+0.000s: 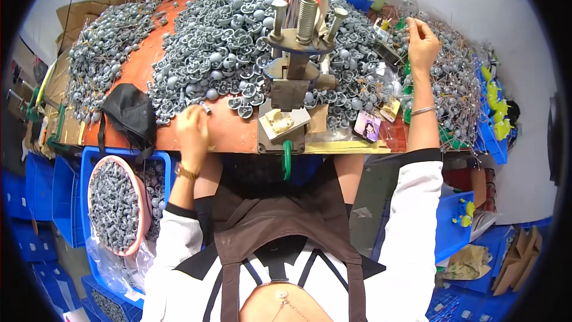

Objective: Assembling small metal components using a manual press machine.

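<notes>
My left hand [193, 134] is above the front edge of the orange-red table, fingers bent together and slightly blurred. At its fingertips shows a small grey part [207, 109], pinched between them. To the right, my raised right hand [423, 48] has thumb and fingers closed in a pinch over the heap of grey parts with thin wires [450, 77]; what it holds, if anything, is too small to make out. Between the hands stands a metal bench press [290, 77] with a spring. A cream-coloured fixture block [280, 122] sits under its ram.
A large heap of grey round plastic parts [220, 36] covers the table's middle. More wired parts [110, 48] lie far left, behind a black cap [130, 113]. A pink basin [143, 203] of grey pieces stands in a blue crate [89, 158]. A picture card [367, 126] lies right of the press.
</notes>
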A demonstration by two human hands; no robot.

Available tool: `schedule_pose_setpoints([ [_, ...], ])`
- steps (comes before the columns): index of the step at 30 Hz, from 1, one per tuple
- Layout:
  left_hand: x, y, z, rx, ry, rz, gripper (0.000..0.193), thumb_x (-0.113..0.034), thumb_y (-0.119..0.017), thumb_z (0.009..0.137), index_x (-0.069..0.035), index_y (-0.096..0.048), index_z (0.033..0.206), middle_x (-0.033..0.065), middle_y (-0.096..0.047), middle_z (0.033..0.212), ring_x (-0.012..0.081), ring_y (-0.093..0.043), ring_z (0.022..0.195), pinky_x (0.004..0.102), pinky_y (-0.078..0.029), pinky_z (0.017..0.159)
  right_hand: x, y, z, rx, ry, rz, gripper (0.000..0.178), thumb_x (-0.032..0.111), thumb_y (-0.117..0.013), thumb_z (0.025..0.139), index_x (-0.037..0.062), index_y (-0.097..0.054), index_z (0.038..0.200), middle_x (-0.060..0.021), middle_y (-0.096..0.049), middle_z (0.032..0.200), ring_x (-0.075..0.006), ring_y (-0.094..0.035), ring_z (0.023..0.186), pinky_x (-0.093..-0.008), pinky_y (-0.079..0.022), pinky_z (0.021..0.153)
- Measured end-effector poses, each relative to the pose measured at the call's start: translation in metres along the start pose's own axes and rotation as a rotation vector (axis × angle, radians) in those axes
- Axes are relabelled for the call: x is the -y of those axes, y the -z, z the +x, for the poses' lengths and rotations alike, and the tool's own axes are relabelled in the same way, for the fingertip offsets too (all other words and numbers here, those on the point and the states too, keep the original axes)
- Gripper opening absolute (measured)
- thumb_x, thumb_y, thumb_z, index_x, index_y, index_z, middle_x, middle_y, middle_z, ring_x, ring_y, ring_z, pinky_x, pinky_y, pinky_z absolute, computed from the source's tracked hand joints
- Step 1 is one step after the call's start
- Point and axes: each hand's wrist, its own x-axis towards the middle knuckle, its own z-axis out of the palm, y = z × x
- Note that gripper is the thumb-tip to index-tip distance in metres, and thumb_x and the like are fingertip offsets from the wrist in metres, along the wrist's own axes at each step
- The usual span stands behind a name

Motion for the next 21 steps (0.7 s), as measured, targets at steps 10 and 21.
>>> schedule_pose_setpoints([
  [10, 0.035, -0.007, 0.023, 0.185, -0.088, 0.339, 0.038, -0.013, -0.070, 0.078, -0.004, -0.059, 0.113, 0.0122, -0.060, 0.100, 0.0302, -0.055, 0.093, 0.0405, -0.043, 0.081, 0.043, 0.037, -0.020, 0.350, -0.605, 0.627, 0.021, 0.006, -0.054, 0.092, -0.0016, -0.059, 0.111, -0.0109, -0.066, 0.090, -0.0080, -0.056, 0.063, -0.0181, -0.041, 0.049],
  [21, -0.086, -0.068, -0.001, 0.172, 0.303, -1.310, 0.023, -0.010, -0.059, 0.092, -0.003, -0.061, 0.114, 0.0009, -0.062, 0.097, 0.0083, -0.057, 0.088, 0.0226, -0.048, 0.079, 0.161, 0.047, -0.172, 0.734, -0.786, 0.921, 0.011, -0.006, -0.055, 0.081, -0.0077, -0.065, 0.086, -0.0202, -0.068, 0.078, -0.0239, -0.069, 0.065, -0.0273, -0.055, 0.053],
])
